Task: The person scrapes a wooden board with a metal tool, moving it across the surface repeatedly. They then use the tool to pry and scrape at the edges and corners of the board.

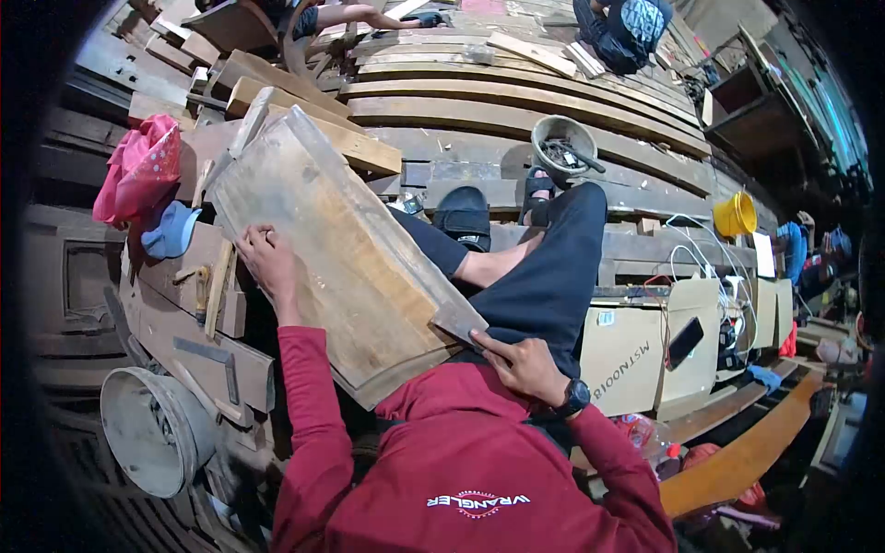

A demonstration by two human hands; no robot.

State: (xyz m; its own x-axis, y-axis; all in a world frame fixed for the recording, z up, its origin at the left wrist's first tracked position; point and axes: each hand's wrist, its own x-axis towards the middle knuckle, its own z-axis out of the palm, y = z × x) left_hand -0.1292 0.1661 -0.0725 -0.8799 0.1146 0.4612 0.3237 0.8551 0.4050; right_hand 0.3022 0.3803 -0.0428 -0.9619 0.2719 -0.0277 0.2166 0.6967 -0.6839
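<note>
A worn wooden panel (346, 249) with a raised border lies slanted across my lap. My left hand (267, 264) grips its left edge, with bent fingers at the rim and the palm side hidden. At the panel's lower right edge, my right hand (527, 367) is closed on a small flat grey-brown rectangular piece (458, 321), its index finger stretched along the end. That piece overlaps the panel's border; its exact kind does not show.
To the left are a bucket (147, 433), a metal square (207, 359), a hammer (201, 293) and a pink cloth bag (143, 170). Ahead, another bucket (564, 147) holds dark bits. A cardboard box (622, 355) with a phone (685, 343) stands right. Other people sit farther off.
</note>
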